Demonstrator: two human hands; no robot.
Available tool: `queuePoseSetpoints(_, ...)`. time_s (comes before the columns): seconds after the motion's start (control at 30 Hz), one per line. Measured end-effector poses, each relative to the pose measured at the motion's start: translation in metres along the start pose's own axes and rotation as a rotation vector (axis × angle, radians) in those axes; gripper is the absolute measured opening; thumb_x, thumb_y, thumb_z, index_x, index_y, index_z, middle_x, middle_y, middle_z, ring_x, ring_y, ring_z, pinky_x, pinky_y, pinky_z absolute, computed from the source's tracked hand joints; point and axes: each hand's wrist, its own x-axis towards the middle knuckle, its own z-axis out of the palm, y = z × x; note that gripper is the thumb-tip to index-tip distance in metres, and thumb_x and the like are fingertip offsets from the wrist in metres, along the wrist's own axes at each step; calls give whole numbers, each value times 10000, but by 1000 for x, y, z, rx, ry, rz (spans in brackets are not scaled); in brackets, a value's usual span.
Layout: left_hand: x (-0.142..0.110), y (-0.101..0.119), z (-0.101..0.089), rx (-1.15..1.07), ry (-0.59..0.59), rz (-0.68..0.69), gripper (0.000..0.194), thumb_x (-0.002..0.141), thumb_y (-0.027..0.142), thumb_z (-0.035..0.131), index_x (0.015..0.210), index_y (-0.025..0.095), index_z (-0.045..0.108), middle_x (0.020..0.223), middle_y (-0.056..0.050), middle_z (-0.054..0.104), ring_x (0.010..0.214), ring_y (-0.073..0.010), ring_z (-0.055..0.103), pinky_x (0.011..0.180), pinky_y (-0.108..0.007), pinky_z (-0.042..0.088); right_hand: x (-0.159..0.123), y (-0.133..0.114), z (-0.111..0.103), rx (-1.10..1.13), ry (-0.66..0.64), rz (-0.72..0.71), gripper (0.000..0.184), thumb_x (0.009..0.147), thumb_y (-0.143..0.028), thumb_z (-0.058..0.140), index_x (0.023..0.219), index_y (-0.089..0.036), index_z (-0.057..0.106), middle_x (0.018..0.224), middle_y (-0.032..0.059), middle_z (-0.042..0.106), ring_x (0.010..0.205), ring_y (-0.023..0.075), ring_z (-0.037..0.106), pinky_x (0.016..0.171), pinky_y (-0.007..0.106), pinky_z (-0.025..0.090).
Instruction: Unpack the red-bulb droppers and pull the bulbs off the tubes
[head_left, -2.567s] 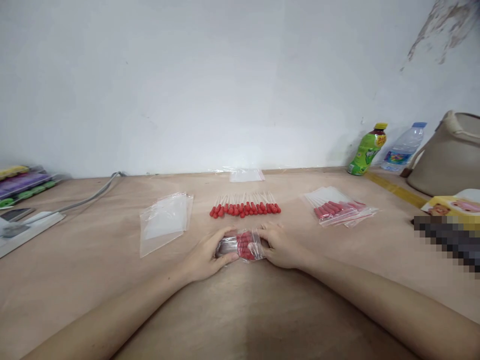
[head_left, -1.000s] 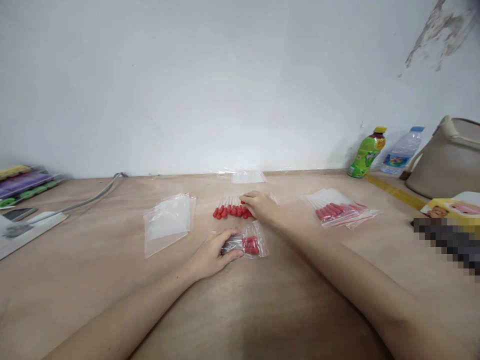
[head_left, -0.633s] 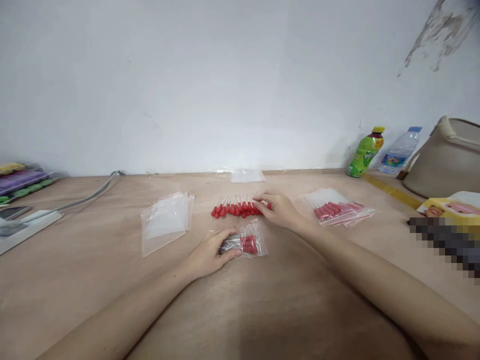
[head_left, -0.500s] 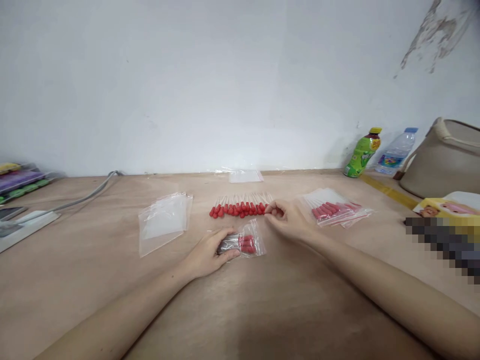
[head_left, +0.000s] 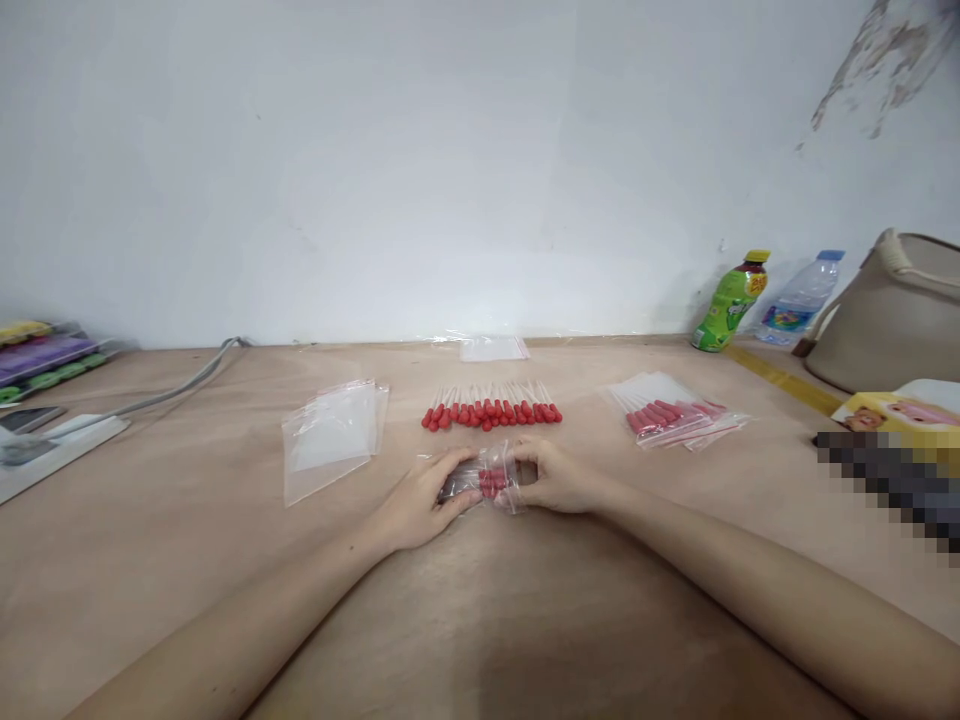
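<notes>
My left hand (head_left: 429, 498) is closed around the left end of a clear zip bag (head_left: 510, 462), thumb and fingers on its two long sides. Inside that bag lie several red-tipped sticks (head_left: 491, 484), tips pointing right. At the bag's right end, my right hand (head_left: 556, 477) grips the plastic near the zip edge between thumb and fingers. Just beyond both hands is a row of loose red-tipped sticks (head_left: 491, 412), with the red ends toward me.
Flat zip bags (head_left: 330, 440) lie at left, and filled bags (head_left: 667, 412) at right. Another bag (head_left: 493, 348) is by the wall. A green bottle (head_left: 731, 305), a water bottle (head_left: 802, 300) and a beige basket (head_left: 885, 330) stand at right. A grey cable (head_left: 187, 388) runs at left.
My right hand has come from the right end of the loose row down to the bag's right end and taken hold of it. My left hand has stayed on the bag.
</notes>
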Motion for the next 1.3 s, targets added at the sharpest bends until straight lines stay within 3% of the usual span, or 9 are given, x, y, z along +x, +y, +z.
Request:
queuePoseSetpoints(0.23,-1,4,-2,3,-2,8,442,835,438,462,1228,243,413,1220,-47,511,1090,-223,479,926,-377,389,-1,-3,3,-16,21,66,270,612,-195,663,860,-174,558,780,-14,593,652,104,521,555,200,386)
queuePoseSetpoints(0.4,-1,5,-4,-17,-54,-4,485,818,446,487,1248,244,392,1165,-53,540,1021,-218,518,869,-359,427,-3,4,3,-74,167,57,148,738,-177,524,882,-169,554,706,-15,570,570,84,472,522,199,363)
queuePoseSetpoints(0.5,-1,4,-4,-17,-44,-9,487,816,440,491,1250,244,391,1170,-56,538,1024,-226,514,871,-368,422,-3,6,-2,-22,69,4,216,749,-274,565,939,-172,573,796,6,599,681,117,526,606,227,408)
queuePoseSetpoints(0.6,-1,5,-3,-14,-43,-21,472,821,433,485,1246,245,401,1168,-57,539,1028,-230,510,869,-372,421,-2,2,-5,-2,-45,-20,354,646,-333,679,956,-184,594,935,19,608,839,163,544,718,264,423)
queuePoseSetpoints(0.67,-1,5,-3,-13,-40,-29,469,820,433,487,1244,248,407,1154,-56,547,1023,-230,512,864,-370,424,-2,0,-5,-19,-64,29,367,613,-313,699,945,-189,600,905,11,612,789,154,545,674,252,422)
queuePoseSetpoints(0.83,-1,5,-3,-18,-33,-17,467,816,427,494,1240,250,411,1125,-51,559,981,-221,529,842,-359,436,-2,5,-6,6,-18,105,160,661,-190,600,817,-156,590,698,-22,561,594,86,475,522,194,363)
queuePoseSetpoints(0.97,-1,5,-4,-14,-44,-28,465,821,442,479,1240,251,411,1095,-51,568,960,-220,536,829,-362,443,-3,14,-17,137,-103,181,196,661,-250,624,817,-140,582,640,-33,527,557,74,453,494,187,356)
queuePoseSetpoints(1.17,-2,4,-4,0,-45,-22,473,819,437,484,1244,247,406,1118,-55,558,978,-224,528,831,-363,441,-5,16,-23,62,-114,68,272,573,-276,715,762,-149,568,660,-50,504,584,68,439,508,184,347)
queuePoseSetpoints(1.3,-2,5,-4,-13,-41,-30,469,813,446,491,1231,247,420,1133,-53,553,971,-219,534,825,-354,445,-4,12,-25,154,-122,141,199,618,-223,674,730,-149,528,602,-66,480,543,53,434,471,169,330)
